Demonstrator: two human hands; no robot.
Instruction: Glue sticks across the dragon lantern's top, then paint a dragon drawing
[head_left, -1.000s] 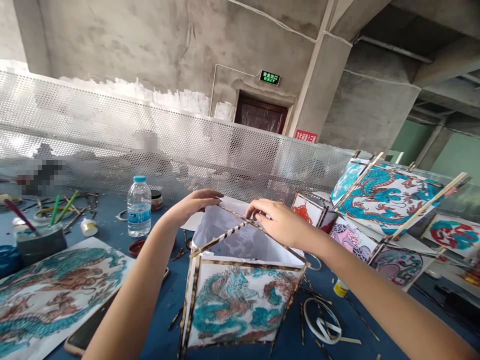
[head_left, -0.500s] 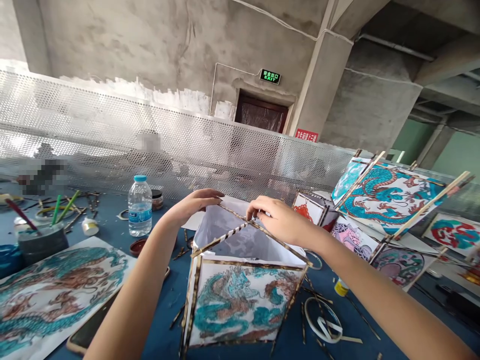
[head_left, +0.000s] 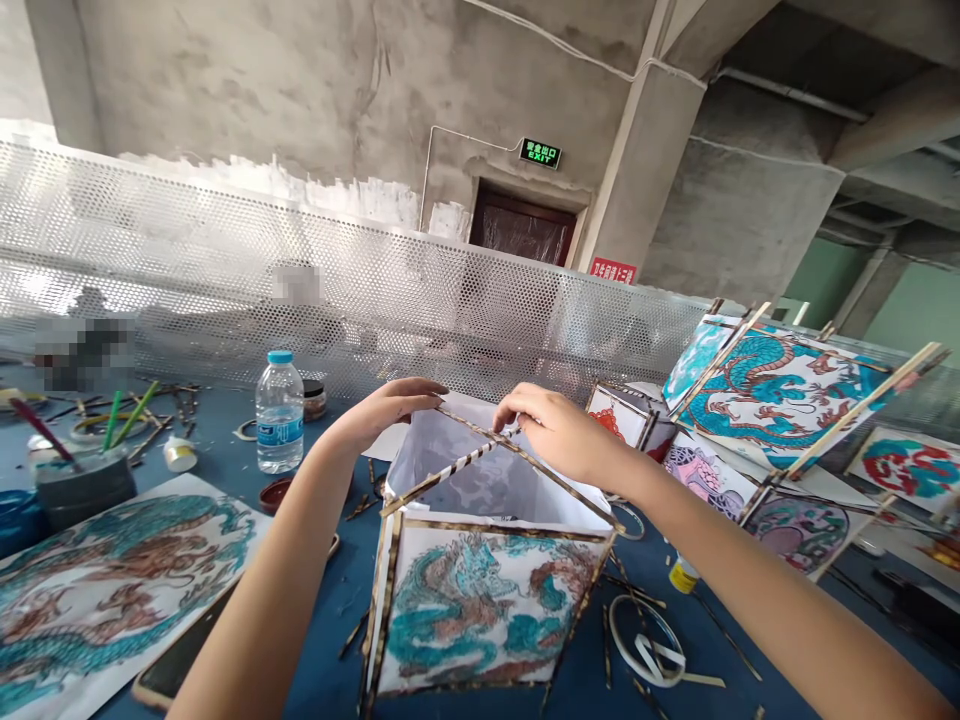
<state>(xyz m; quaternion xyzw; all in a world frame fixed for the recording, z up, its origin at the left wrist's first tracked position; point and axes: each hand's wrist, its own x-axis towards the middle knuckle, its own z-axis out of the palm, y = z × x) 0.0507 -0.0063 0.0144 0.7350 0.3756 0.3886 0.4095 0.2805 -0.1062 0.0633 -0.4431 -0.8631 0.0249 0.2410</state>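
Left hand (head_left: pixel 386 410) pinches the long stick (head_left: pixel 538 467) at its far end, fingers together! Right hand (head_left: pixel 559 430) curls slightly parted fingers by the striped stick (head_left: pixel 450 469), grip unclear

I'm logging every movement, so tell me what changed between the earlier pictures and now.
The right hand has lifted slightly at the crossed sticks, uncovering more of their crossing; whether it let go is unclear. The left hand, the painted box frame and the water bottle stayed as they were.
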